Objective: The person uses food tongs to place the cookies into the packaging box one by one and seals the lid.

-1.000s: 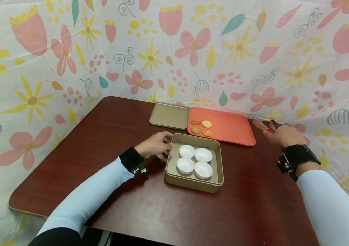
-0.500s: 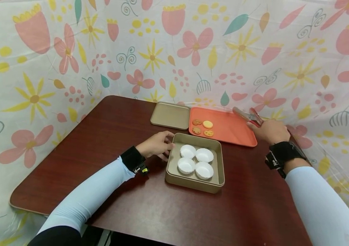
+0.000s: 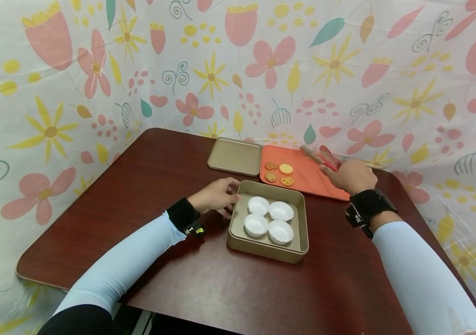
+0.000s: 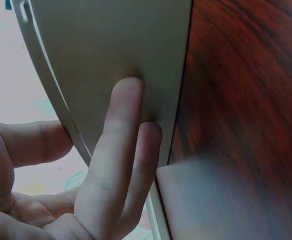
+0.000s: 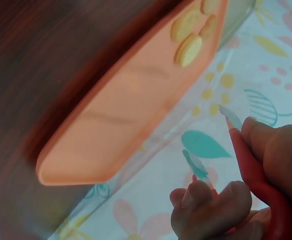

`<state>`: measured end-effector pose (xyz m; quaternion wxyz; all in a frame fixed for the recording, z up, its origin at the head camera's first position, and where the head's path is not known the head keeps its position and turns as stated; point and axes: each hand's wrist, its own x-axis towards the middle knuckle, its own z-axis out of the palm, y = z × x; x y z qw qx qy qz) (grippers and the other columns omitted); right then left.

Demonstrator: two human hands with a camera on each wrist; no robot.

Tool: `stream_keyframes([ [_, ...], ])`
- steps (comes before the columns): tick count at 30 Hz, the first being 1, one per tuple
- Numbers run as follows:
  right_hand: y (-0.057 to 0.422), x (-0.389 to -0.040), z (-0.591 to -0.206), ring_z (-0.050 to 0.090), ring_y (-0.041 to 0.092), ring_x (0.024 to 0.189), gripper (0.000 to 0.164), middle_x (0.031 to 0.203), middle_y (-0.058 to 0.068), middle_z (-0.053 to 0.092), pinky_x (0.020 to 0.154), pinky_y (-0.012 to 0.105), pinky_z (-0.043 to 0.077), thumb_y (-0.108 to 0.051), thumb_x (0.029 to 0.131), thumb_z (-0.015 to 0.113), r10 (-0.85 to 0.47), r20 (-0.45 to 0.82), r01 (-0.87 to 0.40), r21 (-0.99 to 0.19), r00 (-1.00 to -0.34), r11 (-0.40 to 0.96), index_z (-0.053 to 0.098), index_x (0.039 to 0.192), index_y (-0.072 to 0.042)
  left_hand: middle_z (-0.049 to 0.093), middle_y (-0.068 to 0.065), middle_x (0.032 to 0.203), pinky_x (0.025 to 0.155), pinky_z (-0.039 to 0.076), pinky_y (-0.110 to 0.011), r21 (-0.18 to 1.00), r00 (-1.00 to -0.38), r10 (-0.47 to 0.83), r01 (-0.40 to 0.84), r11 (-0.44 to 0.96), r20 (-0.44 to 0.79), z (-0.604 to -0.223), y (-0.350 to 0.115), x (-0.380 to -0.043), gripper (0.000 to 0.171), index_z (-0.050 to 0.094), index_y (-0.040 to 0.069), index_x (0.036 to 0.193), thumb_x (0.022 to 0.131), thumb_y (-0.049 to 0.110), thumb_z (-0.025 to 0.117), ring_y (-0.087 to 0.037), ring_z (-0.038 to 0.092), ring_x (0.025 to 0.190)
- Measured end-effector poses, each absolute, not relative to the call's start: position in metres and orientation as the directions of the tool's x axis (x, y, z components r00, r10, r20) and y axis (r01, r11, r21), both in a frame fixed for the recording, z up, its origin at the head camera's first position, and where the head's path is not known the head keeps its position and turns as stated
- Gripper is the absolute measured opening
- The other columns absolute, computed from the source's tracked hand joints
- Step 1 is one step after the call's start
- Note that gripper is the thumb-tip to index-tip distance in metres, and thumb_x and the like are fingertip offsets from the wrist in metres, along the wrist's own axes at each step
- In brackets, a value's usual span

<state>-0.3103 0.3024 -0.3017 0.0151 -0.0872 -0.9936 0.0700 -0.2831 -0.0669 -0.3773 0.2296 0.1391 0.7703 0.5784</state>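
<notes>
My right hand grips red-handled tongs above the right part of an orange tray. The tongs' two tips are spread, with nothing between them. Several cookies lie at the tray's left end, among them a round yellow one and a pretzel-shaped one. In front stands a gold square tin holding several white paper baking cups. My left hand touches the tin's left side; in the left wrist view two extended fingertips press its wall and the thumb is at its rim.
A flat gold lid lies behind the tin, right up against the tray's left edge. Everything rests on a dark wooden table. A flower-printed sheet hangs along the table's back and sides.
My right hand has moved left with the tongs, from beyond the tray's right end to over the tray. The left hand stays at the tin, and the cookies and cups have not moved.
</notes>
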Motion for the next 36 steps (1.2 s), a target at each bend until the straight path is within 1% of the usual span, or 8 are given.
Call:
stream_keyframes([
  [3, 0.295, -0.313, -0.303, 0.05, 0.032, 0.063, 0.084, 0.072, 0.018, 0.048, 0.049, 0.039, 0.045, -0.079, 0.092, 0.047, 0.188, 0.006, 0.186, -0.131, -0.982, 0.974, 0.062, 0.082, 0.003, 0.052, -0.023, 0.131, 0.068, 0.065, -0.043, 0.953, -0.856, 0.477, -0.054, 0.299, -0.198, -0.378, -0.067, -0.284, 0.054, 0.034, 0.004, 0.155, 0.106, 0.008, 0.057, -0.039, 0.07, 0.094],
  [8, 0.29, -0.315, -0.307, 0.053, 0.032, 0.061, 0.078, 0.071, 0.016, 0.048, 0.049, 0.04, 0.046, -0.077, 0.092, 0.05, 0.186, 0.008, 0.184, -0.134, -0.982, 0.974, 0.057, 0.079, -0.001, 0.051, -0.023, 0.132, 0.068, 0.065, -0.042, 0.952, -0.855, 0.478, -0.055, 0.302, -0.201, -0.377, -0.067, -0.284, 0.055, 0.034, 0.004, 0.156, 0.106, 0.007, 0.056, -0.04, 0.069, 0.096],
  [12, 0.288, -0.316, -0.311, 0.051, 0.029, 0.058, 0.079, 0.064, 0.01, 0.044, 0.048, 0.038, 0.043, -0.082, 0.089, 0.051, 0.181, -0.007, 0.18, -0.134, -0.983, 0.974, 0.054, 0.074, -0.004, 0.052, -0.023, 0.131, 0.069, 0.065, -0.043, 0.952, -0.857, 0.476, -0.053, 0.301, -0.198, -0.376, -0.068, -0.285, 0.055, 0.033, 0.004, 0.156, 0.106, 0.008, 0.056, -0.041, 0.069, 0.097],
  [16, 0.285, -0.315, -0.315, 0.048, 0.026, 0.056, 0.082, 0.061, 0.007, 0.041, 0.048, 0.035, 0.039, -0.087, 0.084, 0.051, 0.161, -0.025, 0.163, -0.13, -0.987, 0.978, 0.054, 0.071, -0.006, 0.052, -0.024, 0.132, 0.069, 0.065, -0.043, 0.953, -0.854, 0.48, -0.054, 0.299, -0.199, -0.378, -0.068, -0.284, 0.055, 0.033, 0.004, 0.156, 0.106, 0.008, 0.056, -0.04, 0.069, 0.096],
  [19, 0.283, -0.314, -0.317, 0.047, 0.026, 0.056, 0.083, 0.06, 0.007, 0.043, 0.049, 0.035, 0.038, -0.088, 0.082, 0.052, 0.14, -0.038, 0.144, -0.127, -0.989, 0.981, 0.055, 0.071, -0.006, 0.051, -0.024, 0.133, 0.069, 0.065, -0.043, 0.952, -0.853, 0.483, -0.051, 0.301, -0.198, -0.379, -0.067, -0.284, 0.055, 0.033, 0.004, 0.156, 0.106, 0.008, 0.056, -0.039, 0.07, 0.095],
  [25, 0.277, -0.316, -0.319, 0.051, 0.03, 0.062, 0.08, 0.062, 0.008, 0.045, 0.053, 0.037, 0.04, -0.085, 0.083, 0.056, 0.124, -0.038, 0.127, -0.121, -0.992, 0.984, 0.053, 0.071, -0.007, 0.052, -0.023, 0.131, 0.068, 0.065, -0.043, 0.954, -0.856, 0.479, -0.051, 0.295, -0.194, -0.379, -0.068, -0.285, 0.055, 0.033, 0.003, 0.156, 0.106, 0.008, 0.057, -0.04, 0.07, 0.095],
  [31, 0.275, -0.317, -0.323, 0.045, 0.026, 0.06, 0.076, 0.059, 0.004, 0.037, 0.052, 0.036, 0.035, -0.083, 0.083, 0.058, 0.116, -0.035, 0.119, -0.129, -0.993, 0.985, 0.047, 0.065, -0.01, 0.052, -0.025, 0.131, 0.068, 0.065, -0.044, 0.957, -0.852, 0.485, -0.059, 0.285, -0.197, -0.379, -0.068, -0.286, 0.056, 0.032, 0.003, 0.156, 0.106, 0.007, 0.057, -0.042, 0.069, 0.096],
  [36, 0.274, -0.32, -0.329, 0.047, 0.028, 0.064, 0.074, 0.06, 0.004, 0.038, 0.054, 0.037, 0.037, -0.081, 0.084, 0.06, 0.11, -0.038, 0.114, -0.127, -0.993, 0.985, 0.046, 0.063, -0.012, 0.052, -0.023, 0.13, 0.068, 0.065, -0.043, 0.956, -0.854, 0.482, -0.06, 0.287, -0.198, -0.379, -0.068, -0.286, 0.056, 0.033, 0.004, 0.156, 0.106, 0.007, 0.057, -0.041, 0.07, 0.096],
])
